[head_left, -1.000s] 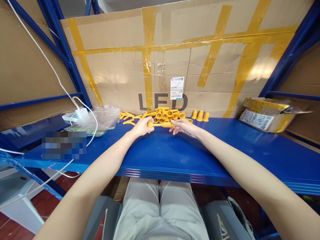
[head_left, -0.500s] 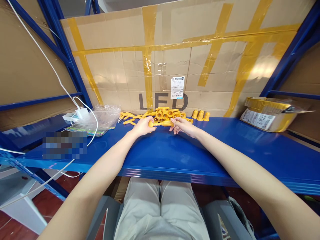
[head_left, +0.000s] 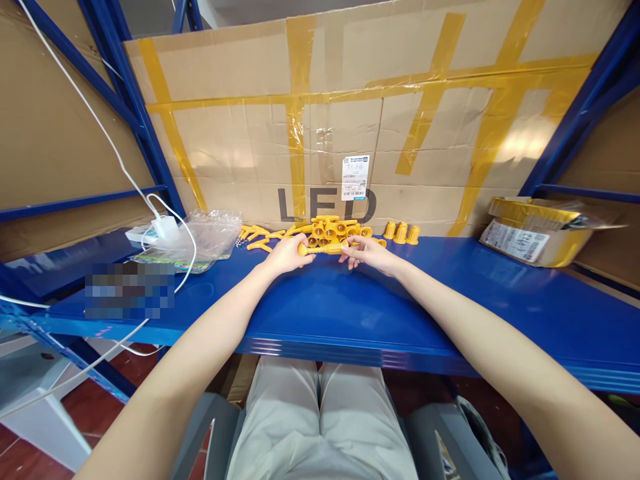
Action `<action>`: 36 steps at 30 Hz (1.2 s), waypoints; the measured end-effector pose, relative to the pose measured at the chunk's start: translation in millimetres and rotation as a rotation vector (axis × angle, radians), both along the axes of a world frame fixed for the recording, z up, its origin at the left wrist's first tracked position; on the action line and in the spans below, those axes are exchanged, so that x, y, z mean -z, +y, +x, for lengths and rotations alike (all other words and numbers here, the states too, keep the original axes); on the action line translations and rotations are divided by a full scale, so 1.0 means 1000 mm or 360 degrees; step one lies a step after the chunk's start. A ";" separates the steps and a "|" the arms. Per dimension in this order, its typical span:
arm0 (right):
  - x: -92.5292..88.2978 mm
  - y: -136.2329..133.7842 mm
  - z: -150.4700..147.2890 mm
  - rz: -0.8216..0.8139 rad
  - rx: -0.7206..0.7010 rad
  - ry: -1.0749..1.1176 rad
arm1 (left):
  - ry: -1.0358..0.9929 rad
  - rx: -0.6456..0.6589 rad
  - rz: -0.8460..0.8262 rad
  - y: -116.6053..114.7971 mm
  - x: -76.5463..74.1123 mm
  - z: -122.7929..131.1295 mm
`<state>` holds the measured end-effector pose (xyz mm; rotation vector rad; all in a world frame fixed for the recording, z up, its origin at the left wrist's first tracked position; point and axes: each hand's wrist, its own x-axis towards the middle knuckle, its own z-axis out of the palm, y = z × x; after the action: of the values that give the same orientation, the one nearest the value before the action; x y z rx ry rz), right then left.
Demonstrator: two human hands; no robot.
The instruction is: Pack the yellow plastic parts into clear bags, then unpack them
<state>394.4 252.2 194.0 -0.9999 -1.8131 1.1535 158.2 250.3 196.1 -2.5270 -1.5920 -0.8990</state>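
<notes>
Between my two hands a yellow plastic piece with a T-shaped handle [head_left: 327, 249] lies roughly level, just above the blue shelf. My left hand [head_left: 287, 256] is closed around its handle end. At the other end, the thumb and fingers of my right hand [head_left: 369, 255] pinch the wider, ribbed yellow part; its tip is hidden by the fingers. Right behind the hands is a pile of yellow cup-ended pieces [head_left: 330, 231], their round openings facing me. Several loose yellow T-shaped handles [head_left: 259, 245] lie left of the pile.
Three yellow caps [head_left: 401, 233] stand upright right of the pile. A taped cardboard box [head_left: 535, 233] sits at the right. On the left are clear plastic bags [head_left: 213, 233], a white charger [head_left: 164, 227] with cables, and a blurred dark object [head_left: 129, 290]. Large cardboard [head_left: 225, 147] walls the back.
My hands and the yellow piece stay in nearly the same place. The right fingers have shifted slightly on its ribbed end.
</notes>
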 end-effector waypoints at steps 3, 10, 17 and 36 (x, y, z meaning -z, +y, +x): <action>-0.003 -0.003 -0.001 0.0019 0.0018 -0.0028 | 0.0001 -0.0011 0.0012 -0.001 0.000 0.001; -0.008 -0.008 -0.005 -0.0098 0.0028 -0.0054 | 0.0020 0.0002 0.0061 -0.002 0.000 0.002; -0.007 -0.007 -0.008 -0.0240 0.0109 -0.0118 | 0.0043 -0.0012 0.0043 -0.003 -0.001 0.004; -0.004 -0.001 -0.004 -0.0632 -0.0085 0.0354 | 0.0062 0.0004 0.0027 -0.002 -0.001 0.003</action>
<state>390.0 251.6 198.1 -0.9975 -1.4731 1.6321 161.0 248.2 197.6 -2.5193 -1.5644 -0.8540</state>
